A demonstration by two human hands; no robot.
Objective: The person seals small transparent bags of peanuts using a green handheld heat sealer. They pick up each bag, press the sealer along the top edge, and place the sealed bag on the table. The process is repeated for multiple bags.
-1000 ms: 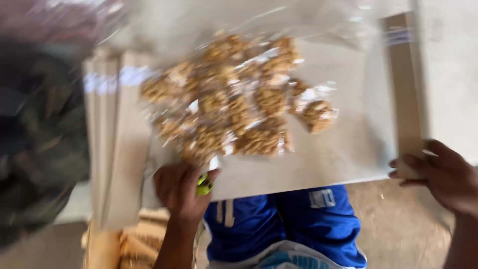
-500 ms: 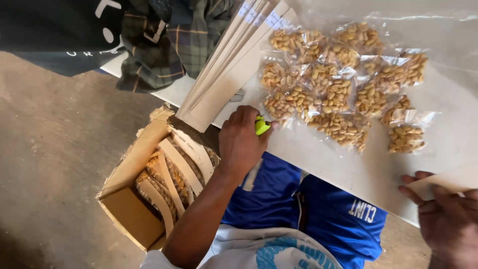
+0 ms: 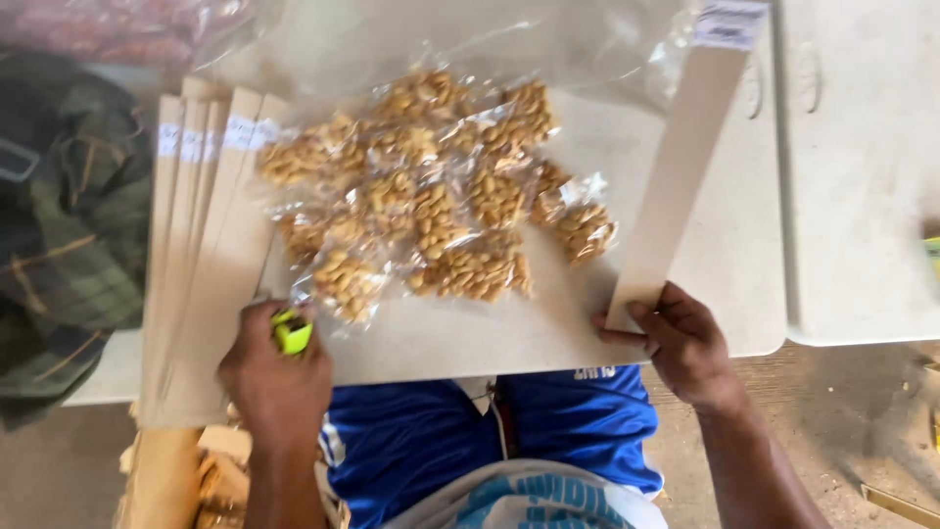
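While you sit at the pale board [image 3: 548,343] laid across your lap, your left hand [image 3: 277,377] is curled into a fist around a small lime-green tool [image 3: 292,334], of which only the top pokes out above your knuckles (too little shows to say what kind it is). That fist rests at the near left edge of the board, just below the closest of the peanut packets [image 3: 431,201]. The packets, small clear bags of shelled nuts, lie bunched in the middle of the board, some overlapping, with a sheet of loose clear plastic [image 3: 509,44] spread over the far side of the board behind them.

Your right hand [image 3: 681,343] sits at the near right edge of the board, fingers closed on the lower end of a long cardboard strip [image 3: 681,167]. The strip slants away from you along the right side of the board, and its far end carries a white label. It lies clear of the packets, just to their right.

Off the left side of the board, a fanned stack of similar cardboard strips [image 3: 201,255] leans, each one labelled near its top. Farther left lies a green plaid cloth [image 3: 69,245]. Below the board's near left corner, an open carton [image 3: 186,480] is partly in view. To the right of the board stands a white plastic table [image 3: 862,176]. Your blue shorts [image 3: 470,441] show beneath the board's near edge.
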